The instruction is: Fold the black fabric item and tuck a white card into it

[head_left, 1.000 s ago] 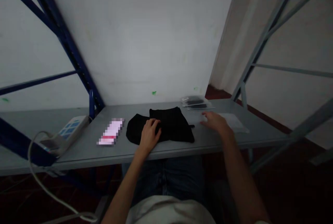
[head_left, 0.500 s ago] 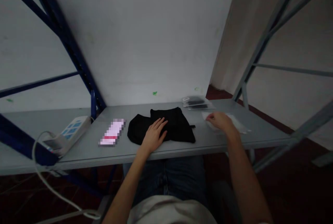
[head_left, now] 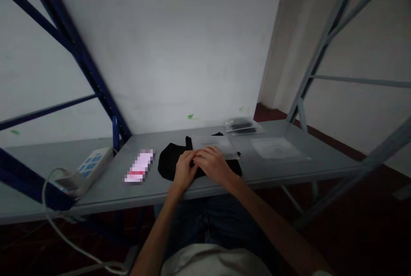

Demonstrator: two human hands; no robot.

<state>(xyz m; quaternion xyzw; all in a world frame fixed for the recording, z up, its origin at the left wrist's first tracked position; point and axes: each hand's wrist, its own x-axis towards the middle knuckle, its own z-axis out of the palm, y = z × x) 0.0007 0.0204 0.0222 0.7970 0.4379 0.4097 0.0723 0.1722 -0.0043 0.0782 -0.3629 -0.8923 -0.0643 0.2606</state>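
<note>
Both hands meet over the middle of the grey shelf (head_left: 105,190), right at its near edge. Of the two, the right hand (head_left: 213,164) lies palm down with its fingers loosely curled, its fingertips on the near edge of a clear plastic bag (head_left: 214,144) that rests flat on top of the black garment (head_left: 173,162); whether it pinches the bag or only presses on it cannot be told in this dim light. Close beside it, the left hand (head_left: 183,169) rests on the black garment with its fingers bent and touching the right hand's knuckles; its grip is also unclear.

Folded and flat, the black garment lies with its long axis running left to right along the shelf, a rounded end to the left and the bag covering its far right part. Its near edge sits just back from the shelf's front lip.

To the left, near the garment, a phone (head_left: 140,166) lies with a lit screen, its length running from the front edge toward the wall. Farther left a white power strip (head_left: 91,164) sits by the blue upright (head_left: 114,128), its cable (head_left: 64,237) hanging off the front. To the right, bare shelf separates the garment from a flat pile of clear bags (head_left: 278,148); behind that, against the wall, is a small stack of packed bags (head_left: 242,126).
</note>
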